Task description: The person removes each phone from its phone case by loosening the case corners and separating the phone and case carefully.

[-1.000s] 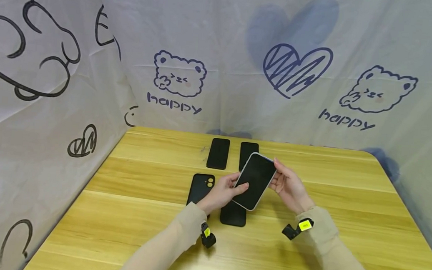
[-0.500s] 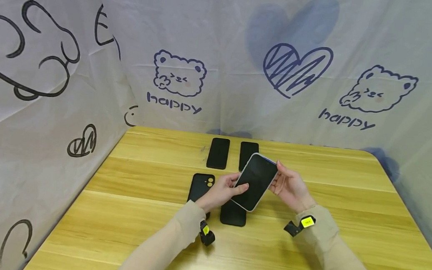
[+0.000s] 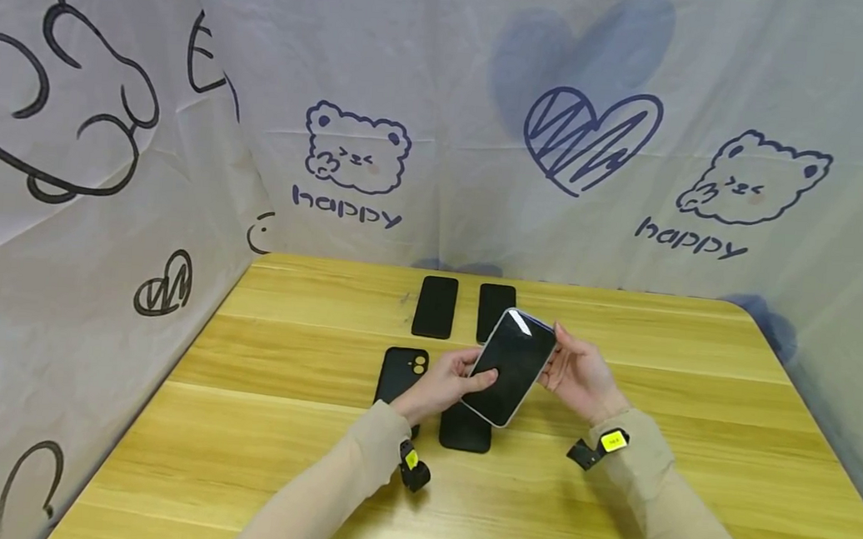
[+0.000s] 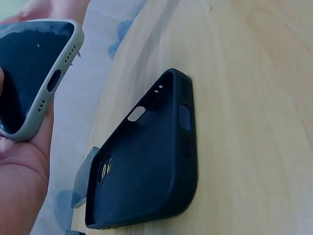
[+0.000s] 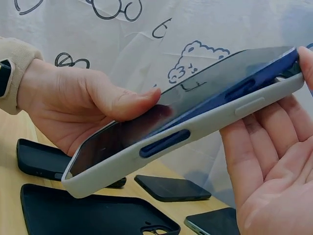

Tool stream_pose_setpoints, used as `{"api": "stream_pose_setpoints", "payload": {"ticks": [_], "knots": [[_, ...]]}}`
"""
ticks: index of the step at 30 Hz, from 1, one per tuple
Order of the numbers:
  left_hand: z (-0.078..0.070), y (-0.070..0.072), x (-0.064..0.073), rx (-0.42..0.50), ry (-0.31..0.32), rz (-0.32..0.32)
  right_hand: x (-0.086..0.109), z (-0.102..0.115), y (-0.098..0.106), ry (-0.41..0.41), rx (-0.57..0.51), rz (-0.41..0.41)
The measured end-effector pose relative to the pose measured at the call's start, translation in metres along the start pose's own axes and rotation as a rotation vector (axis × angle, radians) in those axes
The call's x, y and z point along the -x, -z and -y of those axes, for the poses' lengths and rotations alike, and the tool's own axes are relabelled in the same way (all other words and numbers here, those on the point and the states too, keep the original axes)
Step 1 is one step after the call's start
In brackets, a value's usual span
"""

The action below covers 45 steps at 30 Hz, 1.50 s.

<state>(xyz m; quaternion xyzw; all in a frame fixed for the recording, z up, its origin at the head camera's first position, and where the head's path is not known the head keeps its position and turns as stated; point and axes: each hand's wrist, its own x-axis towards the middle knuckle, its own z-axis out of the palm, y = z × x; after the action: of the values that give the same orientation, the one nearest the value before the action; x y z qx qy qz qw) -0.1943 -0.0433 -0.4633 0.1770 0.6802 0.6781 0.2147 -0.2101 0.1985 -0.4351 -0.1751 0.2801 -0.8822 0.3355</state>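
Note:
Above the table, both hands hold a dark-screened smartphone [image 3: 511,359] partly seated in a light grey phone case [image 5: 210,126]. In the right wrist view its blue side edge [image 5: 266,68] stands proud of the case wall at the top end, while the lower end sits down inside the rim. My left hand [image 3: 442,383] grips the lower left side, thumb pressed on the screen. My right hand [image 3: 582,376] holds the upper right corner, thumb at the corner and fingers under the case. The left wrist view shows the bottom end's port cutout [image 4: 54,81].
A black phone case [image 3: 398,376] with camera holes lies by my left hand, hollow side up. Another black case [image 3: 465,430] lies beneath the held phone. Two dark phones [image 3: 435,306] lie farther back on the wooden table [image 3: 255,424], before a white cloth backdrop [image 3: 465,222].
The phone and case have tilted slightly and shifted a little right and down, and a bright reflection now shows on the screen's top. Both hands keep their hold.

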Motion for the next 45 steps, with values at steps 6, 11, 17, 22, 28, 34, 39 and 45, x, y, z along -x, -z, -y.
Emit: {"api": "stream_pose_setpoints", "payload": {"ticks": [6,11,17,22,28,34,39,45], "knots": [[0.000,-0.003,0.000,0.093,0.009,0.043,0.000,-0.001,0.003,0.014,-0.068,0.067],[-0.001,-0.004,-0.001,0.107,0.015,0.042,0.000,-0.001,0.002,0.036,-0.061,0.032],[-0.003,-0.007,-0.003,0.106,0.025,0.042,0.002,-0.002,0.002,0.074,-0.089,-0.022],[-0.006,-0.009,-0.003,0.118,0.037,0.047,0.003,-0.003,0.001,0.087,-0.108,-0.025],[-0.006,-0.008,-0.003,0.080,0.044,0.057,0.003,-0.001,0.000,0.078,-0.075,-0.040],[-0.005,-0.006,-0.004,-0.031,0.056,0.019,0.001,0.005,-0.001,0.033,0.124,-0.143],[-0.010,-0.005,-0.003,-0.158,0.083,-0.002,-0.001,0.010,-0.004,-0.022,0.283,-0.187],[-0.016,-0.005,-0.002,-0.257,0.094,0.004,-0.003,0.011,-0.012,-0.057,0.467,-0.250]]}}
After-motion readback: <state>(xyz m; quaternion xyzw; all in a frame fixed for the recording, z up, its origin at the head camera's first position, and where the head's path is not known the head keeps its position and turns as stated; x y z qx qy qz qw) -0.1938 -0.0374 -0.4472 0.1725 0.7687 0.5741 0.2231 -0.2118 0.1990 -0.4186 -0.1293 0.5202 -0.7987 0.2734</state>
